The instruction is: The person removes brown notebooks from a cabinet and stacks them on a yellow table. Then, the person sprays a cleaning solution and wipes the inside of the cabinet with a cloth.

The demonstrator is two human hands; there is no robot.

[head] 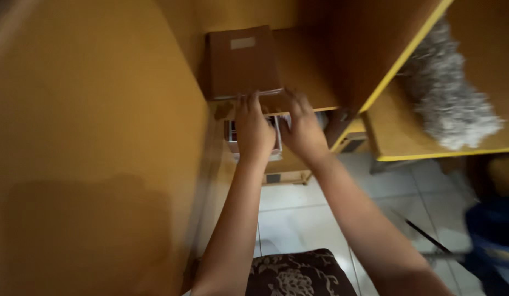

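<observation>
- Wooden shelf unit (101,109), yellow-edged, fills the left and top of view.
- Brown book (242,60) lies flat on the shelf, near edge at the lip.
- Left hand (253,129) and right hand (302,129), side by side, fingers curled onto the book's near edge.
- Grey duster (452,104) on the right-hand shelf.

**Count of items in view**

Hands: two — a left hand (253,130) and a right hand (303,130). Brown flat book (242,61) on the wooden shelf (315,66): one. Grey fluffy duster (452,93): one. Patterned stool cushion (301,274): one. Items stacked on the lower shelf behind the hands — number cannot be told through blur.
</observation>
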